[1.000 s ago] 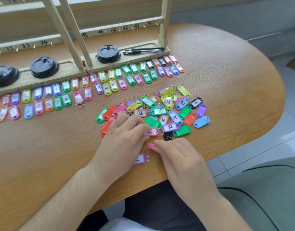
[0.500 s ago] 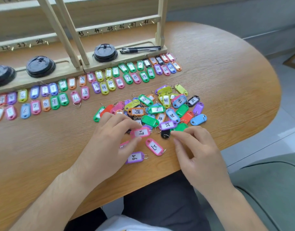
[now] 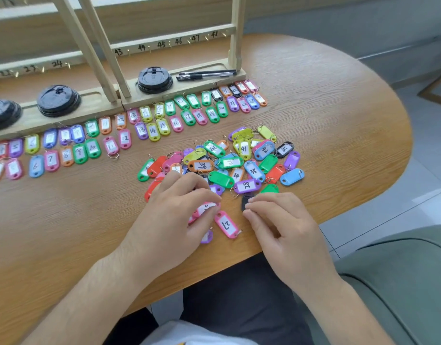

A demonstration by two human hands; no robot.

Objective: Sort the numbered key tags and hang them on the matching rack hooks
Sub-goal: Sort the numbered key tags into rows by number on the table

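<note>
A loose pile of coloured key tags [image 3: 229, 163] lies mid-table. Sorted tags [image 3: 125, 135] stand in two numbered rows along the foot of the wooden rack [image 3: 179, 92], whose hook rails carry written numbers. My left hand [image 3: 174, 220] rests at the pile's near edge and pinches a pink tag [image 3: 206, 208] between thumb and fingers. My right hand [image 3: 279, 222] pinches a black tag [image 3: 245, 200] at the pile's near side. A pink tag marked 27 [image 3: 226, 224] lies flat between the hands. A purple tag [image 3: 207, 237] peeks out under my left hand.
Stacks of black cup lids [image 3: 154, 79] [image 3: 59, 99] and two black pens [image 3: 205, 74] sit on the rack's base. The round wooden table [image 3: 339, 125] ends just behind my hands. A green cushion [image 3: 401, 282] is at lower right.
My left hand has closed over the pink tag and drawn it nearer. My right hand moved up to the black tag and took hold of it. The pink 27 tag stayed put.
</note>
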